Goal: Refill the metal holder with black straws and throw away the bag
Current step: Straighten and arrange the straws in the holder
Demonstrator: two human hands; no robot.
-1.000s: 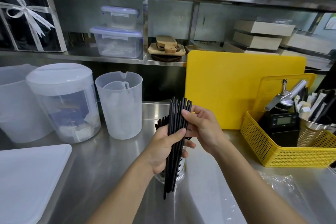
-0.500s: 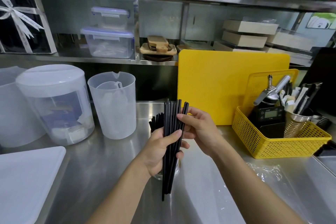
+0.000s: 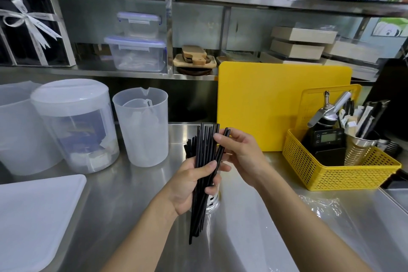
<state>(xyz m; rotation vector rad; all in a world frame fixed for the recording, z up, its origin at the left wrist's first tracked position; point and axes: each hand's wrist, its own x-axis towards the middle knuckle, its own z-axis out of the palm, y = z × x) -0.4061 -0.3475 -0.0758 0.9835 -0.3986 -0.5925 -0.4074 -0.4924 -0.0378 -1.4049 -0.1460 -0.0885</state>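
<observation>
A bundle of black straws (image 3: 204,150) stands upright in my left hand (image 3: 189,183), gripped around its middle. My right hand (image 3: 240,152) pinches one or two straws at the right side of the bundle, near their tops. Behind my left hand stands the metal holder (image 3: 213,200), mostly hidden, with several black straws (image 3: 189,146) poking out of it. The clear plastic bag (image 3: 324,205) lies crumpled on the steel counter to the right of my right forearm.
A yellow basket (image 3: 344,174) with a scale, a dispenser and a metal cup stands at the right, a yellow cutting board (image 3: 265,104) behind it. Clear plastic jugs (image 3: 143,130) and a lidded container (image 3: 75,123) stand at left; a white board (image 3: 33,216) lies front left.
My right fingers have drawn a straw or two slightly to the right, away from the bundle's top. My left hand keeps the same grip on the bundle.
</observation>
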